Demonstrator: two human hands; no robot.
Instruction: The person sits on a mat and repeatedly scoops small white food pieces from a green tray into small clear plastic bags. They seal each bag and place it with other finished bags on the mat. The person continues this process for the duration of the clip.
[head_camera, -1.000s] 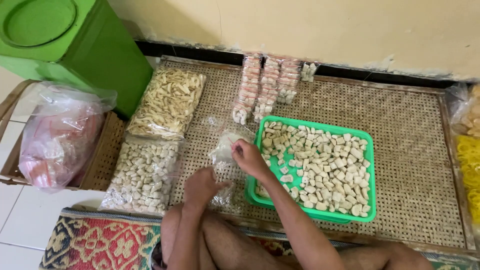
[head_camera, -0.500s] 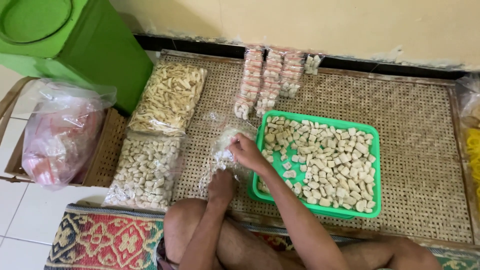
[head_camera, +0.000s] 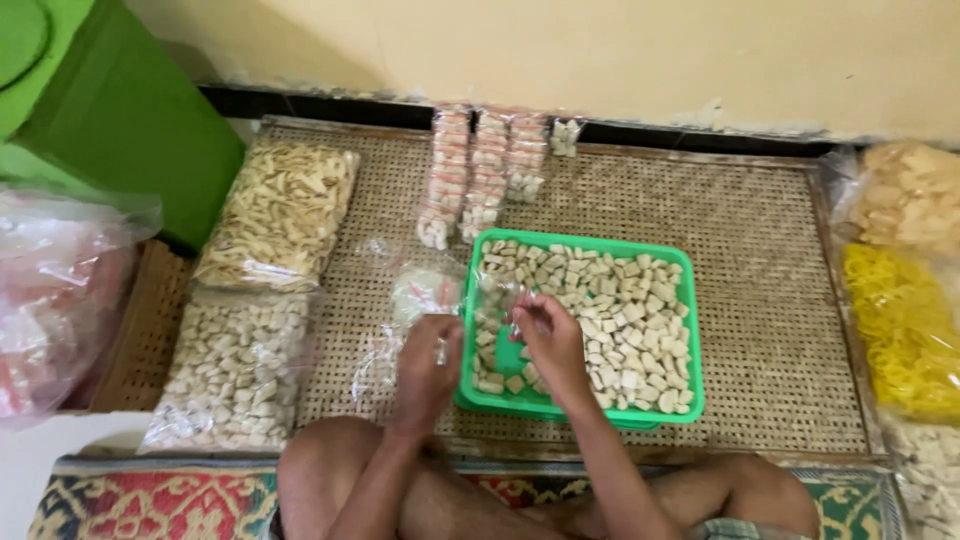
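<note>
Hands met over the near-left corner of the green tray (head_camera: 690, 330) of pale cracker pieces (head_camera: 620, 320) on the woven mat (head_camera: 760, 250). The left hand (head_camera: 428, 368) and right hand (head_camera: 548, 338) were each pinched shut on a small clear plastic bag (head_camera: 490, 305) stretched between them, above the tray's left edge.

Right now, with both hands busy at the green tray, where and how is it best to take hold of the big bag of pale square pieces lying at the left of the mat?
The bag of pale square pieces lies flat and full, so pinching its middle would probably slip or crush pieces. Better to come from above at its near edge, where loose clear plastic gathers, or slide fingers under one long side and lift it flat.
</note>
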